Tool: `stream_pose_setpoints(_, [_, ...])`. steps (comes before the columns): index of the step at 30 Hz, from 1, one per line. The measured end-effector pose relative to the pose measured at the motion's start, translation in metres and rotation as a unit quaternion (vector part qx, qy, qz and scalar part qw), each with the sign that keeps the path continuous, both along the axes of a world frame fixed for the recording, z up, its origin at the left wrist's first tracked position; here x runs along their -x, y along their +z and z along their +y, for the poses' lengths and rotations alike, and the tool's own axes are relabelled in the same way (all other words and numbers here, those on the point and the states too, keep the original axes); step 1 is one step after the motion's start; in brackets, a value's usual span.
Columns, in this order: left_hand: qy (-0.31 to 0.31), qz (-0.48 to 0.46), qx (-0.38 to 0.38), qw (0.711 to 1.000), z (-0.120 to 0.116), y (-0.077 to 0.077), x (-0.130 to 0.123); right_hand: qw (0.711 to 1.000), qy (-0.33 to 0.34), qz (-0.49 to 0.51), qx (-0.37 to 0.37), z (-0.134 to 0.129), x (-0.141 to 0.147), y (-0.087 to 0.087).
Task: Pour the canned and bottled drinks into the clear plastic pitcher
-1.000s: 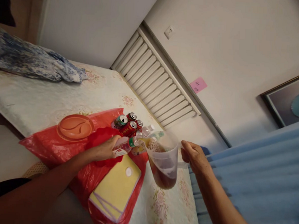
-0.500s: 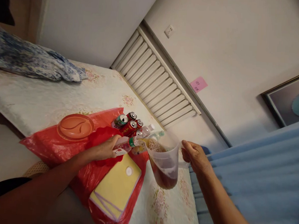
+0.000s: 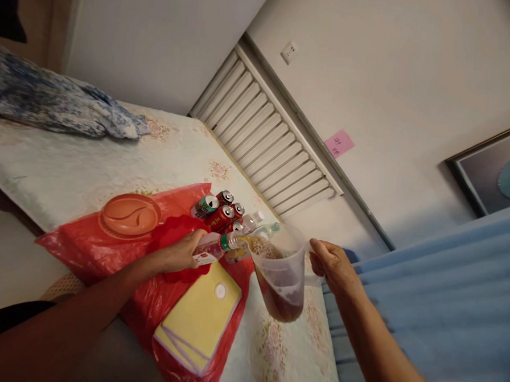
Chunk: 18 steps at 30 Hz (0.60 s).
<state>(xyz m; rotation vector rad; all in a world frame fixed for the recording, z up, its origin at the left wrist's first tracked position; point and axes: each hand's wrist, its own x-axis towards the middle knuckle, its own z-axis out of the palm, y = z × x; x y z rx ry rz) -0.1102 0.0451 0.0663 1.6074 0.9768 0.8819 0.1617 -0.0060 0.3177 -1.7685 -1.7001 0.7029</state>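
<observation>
Tilted nearly sideways, a clear plastic bottle [image 3: 209, 250] with a green band and a white and red label is gripped by my left hand [image 3: 179, 253]. Its mouth is at the rim of a translucent plastic measuring jug [image 3: 282, 278], and liquid runs from it into the jug. Brown liquid with bubbles on top fills part of the jug. My right hand [image 3: 330, 263] is closed around the jug's handle, holding it above the table. Several drink cans [image 3: 220, 216] and another clear bottle [image 3: 252, 219] stand just behind the bottle I hold.
On a red plastic sheet [image 3: 85, 242] lie an orange divided plate [image 3: 130, 214], yellow cloths [image 3: 201, 313] and a white cap [image 3: 220, 290]. The floral tablecloth [image 3: 175, 152] runs back to a radiator [image 3: 275, 135]. Patterned fabric [image 3: 63, 101] lies at left; a blue curtain [image 3: 429, 291] hangs at right.
Almost nothing differs. Both hands, the bottle and the jug keep their places while liquid continues to run into the jug.
</observation>
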Motion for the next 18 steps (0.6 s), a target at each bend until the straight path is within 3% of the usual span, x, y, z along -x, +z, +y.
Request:
stream_pose_setpoints(6, [-0.01, 0.025, 0.004, 1.0, -0.0015, 0.0029, 0.0012, 1.0, -0.004, -0.018, 0.0, -0.0013, 0.0017, 0.0015])
stream_pose_setpoints(18, [-0.002, -0.006, -0.002, 1.0, 0.0018, -0.0057, 0.0001, 1.0, -0.004, -0.003, 0.005, 0.0022, -0.0033, -0.0004])
